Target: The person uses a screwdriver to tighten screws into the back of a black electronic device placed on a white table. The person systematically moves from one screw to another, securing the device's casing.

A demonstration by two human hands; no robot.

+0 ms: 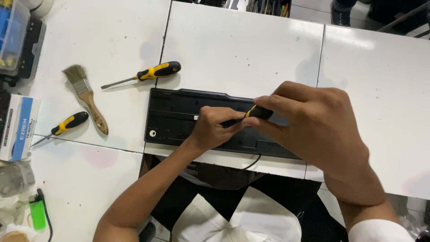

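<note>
Keyboard, black plastic and turned underside up [179, 114], lay across the near edge of the white counter [242, 49], its cable dropping off the edge toward the person's lap; face down like that, its flat back was open to the tool. The right hand [320, 127] was closed on the black-and-yellow handle of a screwdriver [257, 113], held low over the keyboard's back, apparently to drive it. The left hand [215, 127] was curled shut around the tool lower down, seemingly to steady the tip.

Both hands covered the shaft, the tip and whatever it met, so no screw could be made out, and the right hand hid the keyboard's right end. To the left, well apart, lay two more yellow-and-black screwdrivers [154, 71] [67, 124], a wooden-handled paintbrush [87, 96] and a green lighter [37, 214]. A blue-and-white box [18, 127] was cut off by the frame's left edge.
</note>
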